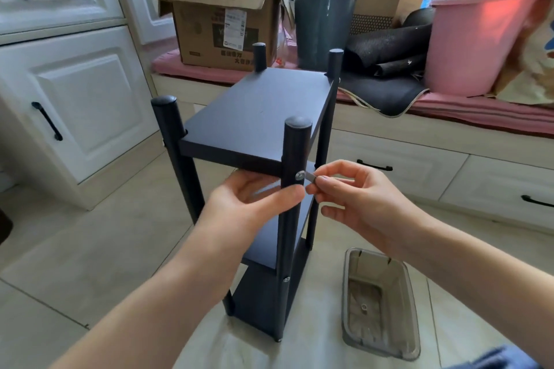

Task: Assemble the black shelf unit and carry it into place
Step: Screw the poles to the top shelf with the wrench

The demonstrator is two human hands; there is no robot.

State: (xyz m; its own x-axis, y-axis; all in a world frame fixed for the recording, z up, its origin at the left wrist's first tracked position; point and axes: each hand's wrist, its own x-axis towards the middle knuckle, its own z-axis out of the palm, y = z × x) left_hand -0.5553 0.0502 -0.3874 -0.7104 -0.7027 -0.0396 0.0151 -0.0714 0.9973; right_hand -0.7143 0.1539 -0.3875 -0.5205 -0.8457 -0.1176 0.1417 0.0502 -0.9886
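I've got the black shelf unit [254, 141] standing upright on the floor [90, 249] dead ahead, long axis vertical, its narrow end toward me and the boards running away to twelve o'clock. My left hand [251, 201] wraps the near post [295, 153], thumb pressed across the front, to stop it twisting. My right hand [353, 192], at three o'clock of that post, pinches a small metal key [310, 177] seated in the screw [299, 175]; I reckon I'm tightening the top board's last fastener. The clear plastic tray [380, 302] waits at five o'clock.
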